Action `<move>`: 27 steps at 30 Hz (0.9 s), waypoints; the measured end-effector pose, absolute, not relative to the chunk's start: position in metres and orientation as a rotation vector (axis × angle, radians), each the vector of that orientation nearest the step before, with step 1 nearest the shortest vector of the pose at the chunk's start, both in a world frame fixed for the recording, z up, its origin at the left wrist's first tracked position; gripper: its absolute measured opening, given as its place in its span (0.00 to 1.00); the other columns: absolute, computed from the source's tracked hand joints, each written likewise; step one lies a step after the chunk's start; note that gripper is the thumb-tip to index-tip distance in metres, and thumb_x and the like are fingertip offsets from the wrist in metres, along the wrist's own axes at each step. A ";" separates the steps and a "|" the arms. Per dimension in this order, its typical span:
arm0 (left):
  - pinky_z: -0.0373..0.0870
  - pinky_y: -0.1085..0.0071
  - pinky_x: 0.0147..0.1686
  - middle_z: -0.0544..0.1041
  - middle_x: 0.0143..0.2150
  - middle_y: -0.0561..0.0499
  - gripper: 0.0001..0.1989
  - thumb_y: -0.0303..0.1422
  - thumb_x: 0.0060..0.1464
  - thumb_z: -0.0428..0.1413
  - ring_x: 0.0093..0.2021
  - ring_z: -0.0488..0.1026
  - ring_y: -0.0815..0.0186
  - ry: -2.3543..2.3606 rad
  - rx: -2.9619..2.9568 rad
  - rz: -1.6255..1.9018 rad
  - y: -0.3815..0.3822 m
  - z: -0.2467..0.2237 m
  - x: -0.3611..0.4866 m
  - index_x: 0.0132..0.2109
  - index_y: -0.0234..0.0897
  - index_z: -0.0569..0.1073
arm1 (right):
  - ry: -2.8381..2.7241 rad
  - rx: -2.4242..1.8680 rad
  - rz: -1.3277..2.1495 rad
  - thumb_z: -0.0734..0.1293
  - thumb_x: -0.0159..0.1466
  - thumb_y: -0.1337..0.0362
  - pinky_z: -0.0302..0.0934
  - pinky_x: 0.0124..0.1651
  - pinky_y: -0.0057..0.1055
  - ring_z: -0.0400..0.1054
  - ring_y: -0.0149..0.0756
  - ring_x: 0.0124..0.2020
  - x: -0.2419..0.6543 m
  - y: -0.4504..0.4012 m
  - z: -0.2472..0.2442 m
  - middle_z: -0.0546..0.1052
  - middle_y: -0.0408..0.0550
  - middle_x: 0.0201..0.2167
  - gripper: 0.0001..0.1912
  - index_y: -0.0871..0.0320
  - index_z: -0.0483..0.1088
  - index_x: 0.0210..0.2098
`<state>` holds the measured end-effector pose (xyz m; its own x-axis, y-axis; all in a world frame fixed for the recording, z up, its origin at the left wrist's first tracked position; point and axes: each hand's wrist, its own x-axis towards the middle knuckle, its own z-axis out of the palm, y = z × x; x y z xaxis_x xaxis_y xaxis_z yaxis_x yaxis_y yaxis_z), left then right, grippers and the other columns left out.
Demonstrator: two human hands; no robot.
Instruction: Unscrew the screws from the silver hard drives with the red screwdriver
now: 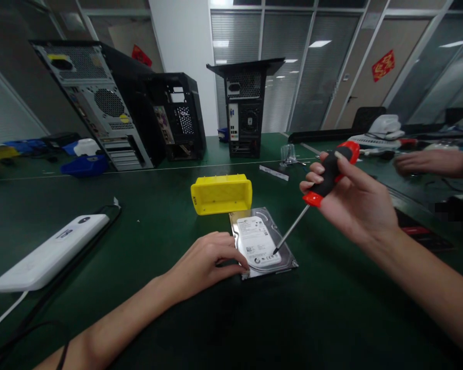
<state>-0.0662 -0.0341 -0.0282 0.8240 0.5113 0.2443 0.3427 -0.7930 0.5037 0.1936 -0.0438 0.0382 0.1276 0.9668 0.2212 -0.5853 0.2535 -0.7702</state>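
Note:
A silver hard drive (257,237) with a white label lies flat on the green table (150,205). At its near left corner, the fingertips of my left hand (216,258) pinch the edge. My right hand (355,200) is wrapped round the black and red handle of a screwdriver (327,174), to the right of the drive and above the table. The shaft slants down to the left, and its dark tip is over the lower right part of the label; whether it touches is unclear. Just behind the drive sits a yellow bin (221,194), its opening facing me.
Computer cases (100,103), (245,113) stand at the back. A white power bank-like box (50,252) with cables lies at the left. Blue bins (85,165) are farther back. At the right, another person's hand (432,162) is over the table near assorted parts.

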 end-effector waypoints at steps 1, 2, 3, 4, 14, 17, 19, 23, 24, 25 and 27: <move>0.60 0.72 0.38 0.70 0.30 0.54 0.04 0.30 0.58 0.58 0.32 0.65 0.68 0.639 2.574 0.500 -0.035 -0.026 -0.066 0.41 0.40 0.77 | -0.811 -0.586 1.229 0.64 0.61 0.65 0.64 0.38 0.31 0.61 0.29 0.29 0.194 -0.044 0.038 0.66 0.42 0.29 0.03 0.54 0.70 0.32; 0.60 0.71 0.38 0.70 0.30 0.54 0.05 0.30 0.59 0.58 0.32 0.65 0.67 0.646 2.584 0.480 -0.036 -0.024 -0.065 0.41 0.40 0.77 | -0.809 -0.587 1.237 0.64 0.61 0.65 0.64 0.38 0.31 0.61 0.29 0.29 0.193 -0.044 0.038 0.66 0.42 0.29 0.03 0.54 0.70 0.32; 0.60 0.71 0.38 0.70 0.30 0.54 0.05 0.30 0.59 0.57 0.32 0.65 0.67 0.653 2.593 0.460 -0.037 -0.022 -0.064 0.41 0.40 0.77 | -0.800 -0.586 1.248 0.64 0.61 0.65 0.64 0.38 0.30 0.61 0.29 0.28 0.193 -0.044 0.038 0.66 0.42 0.29 0.03 0.54 0.70 0.32; 0.60 0.71 0.38 0.71 0.30 0.54 0.05 0.30 0.59 0.57 0.32 0.66 0.67 0.661 2.602 0.437 -0.037 -0.020 -0.064 0.42 0.40 0.77 | -0.787 -0.582 1.259 0.64 0.61 0.65 0.64 0.37 0.29 0.61 0.29 0.28 0.193 -0.044 0.038 0.66 0.42 0.29 0.04 0.54 0.70 0.32; 0.62 0.72 0.37 0.73 0.34 0.53 0.06 0.28 0.60 0.56 0.36 0.69 0.66 0.674 2.660 0.303 -0.042 -0.006 -0.063 0.44 0.39 0.76 | -0.758 -0.563 1.310 0.65 0.60 0.67 0.64 0.34 0.24 0.61 0.25 0.28 0.187 -0.046 0.036 0.66 0.41 0.28 0.03 0.58 0.70 0.35; 0.62 0.72 0.36 0.73 0.36 0.52 0.06 0.28 0.61 0.55 0.36 0.69 0.66 0.665 2.697 0.284 -0.043 -0.005 -0.062 0.44 0.39 0.75 | -0.756 -0.580 1.319 0.65 0.61 0.67 0.65 0.35 0.23 0.61 0.25 0.28 0.186 -0.047 0.036 0.66 0.41 0.28 0.04 0.58 0.70 0.36; 0.61 0.72 0.36 0.73 0.36 0.52 0.06 0.28 0.61 0.54 0.36 0.69 0.66 0.657 2.743 0.282 -0.043 -0.005 -0.062 0.44 0.38 0.75 | -0.745 -0.598 1.322 0.64 0.60 0.68 0.65 0.35 0.23 0.62 0.25 0.28 0.185 -0.047 0.035 0.67 0.41 0.28 0.05 0.58 0.70 0.36; 0.62 0.71 0.36 0.74 0.38 0.52 0.05 0.28 0.62 0.54 0.38 0.69 0.65 0.668 2.781 0.294 -0.044 -0.007 -0.063 0.44 0.38 0.73 | -0.732 -0.612 1.323 0.64 0.60 0.68 0.66 0.35 0.24 0.62 0.25 0.28 0.183 -0.046 0.034 0.67 0.42 0.28 0.05 0.59 0.70 0.36; 0.62 0.71 0.37 0.73 0.39 0.52 0.05 0.28 0.62 0.53 0.39 0.69 0.65 0.670 2.778 0.298 -0.044 -0.008 -0.064 0.44 0.37 0.73 | -0.731 -0.614 1.322 0.65 0.60 0.68 0.66 0.35 0.24 0.62 0.25 0.28 0.183 -0.046 0.033 0.67 0.42 0.28 0.05 0.59 0.70 0.36; 0.62 0.71 0.37 0.73 0.40 0.52 0.04 0.28 0.62 0.53 0.39 0.69 0.65 0.670 2.776 0.300 -0.044 -0.009 -0.064 0.44 0.37 0.72 | -0.729 -0.613 1.317 0.65 0.60 0.67 0.65 0.35 0.24 0.62 0.25 0.28 0.183 -0.046 0.033 0.67 0.42 0.28 0.05 0.59 0.70 0.36; 0.62 0.72 0.37 0.73 0.41 0.52 0.04 0.28 0.62 0.53 0.39 0.69 0.65 0.667 2.799 0.307 -0.044 -0.012 -0.064 0.44 0.37 0.71 | -0.726 -0.607 1.314 0.65 0.60 0.68 0.65 0.35 0.24 0.62 0.25 0.28 0.183 -0.047 0.033 0.67 0.42 0.28 0.05 0.60 0.70 0.36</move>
<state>-0.0641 -0.0442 -0.0118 0.8731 0.4653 0.1455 0.4133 -0.8647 0.2855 0.1832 -0.0465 0.0333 0.0993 0.9867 0.1288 -0.6341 0.1625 -0.7560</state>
